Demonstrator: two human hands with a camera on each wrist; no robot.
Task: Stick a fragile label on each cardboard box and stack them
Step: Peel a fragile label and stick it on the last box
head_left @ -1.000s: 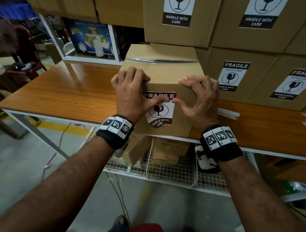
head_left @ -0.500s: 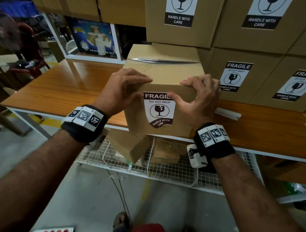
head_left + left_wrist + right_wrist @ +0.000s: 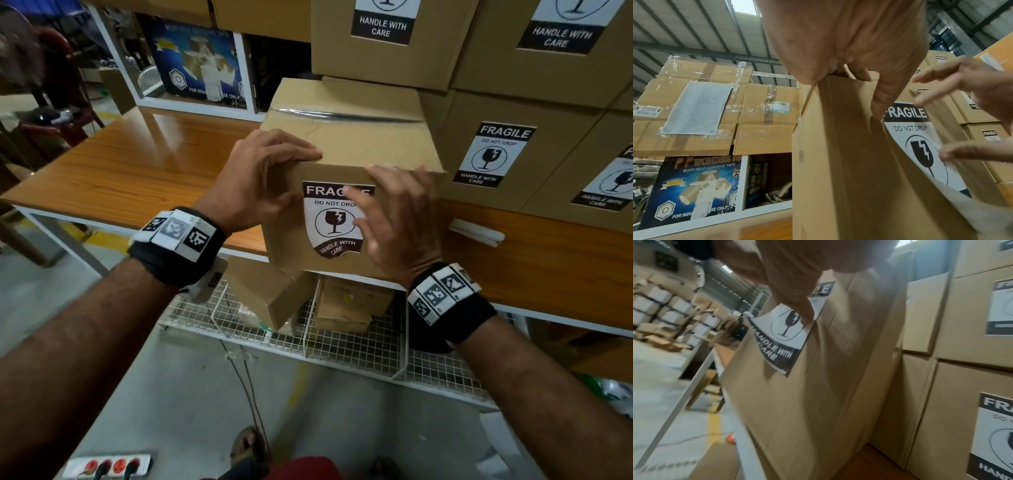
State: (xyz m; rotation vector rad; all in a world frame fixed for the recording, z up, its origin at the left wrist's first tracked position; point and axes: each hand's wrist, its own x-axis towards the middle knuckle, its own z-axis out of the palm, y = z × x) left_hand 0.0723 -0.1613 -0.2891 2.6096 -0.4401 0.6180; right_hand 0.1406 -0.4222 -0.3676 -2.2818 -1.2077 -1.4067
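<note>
A brown cardboard box stands at the front edge of the wooden table. A fragile label is on its front face, and the label's bottom edge curls away from the card. My left hand grips the box's top left front corner, fingers over the top and thumb on the front. My right hand lies flat with spread fingers on the label's right half. The left wrist view shows the left hand, the box and the label. In the right wrist view the right hand's thumb presses the label.
Stacked boxes with fragile labels fill the table's right and back, right beside this box. A white strip lies on the table at the right. Under the table a wire shelf holds small boxes. A power strip is on the floor.
My left hand slid off the label to the box's top left corner. My right hand came down from the top edge and flattened on the label.
</note>
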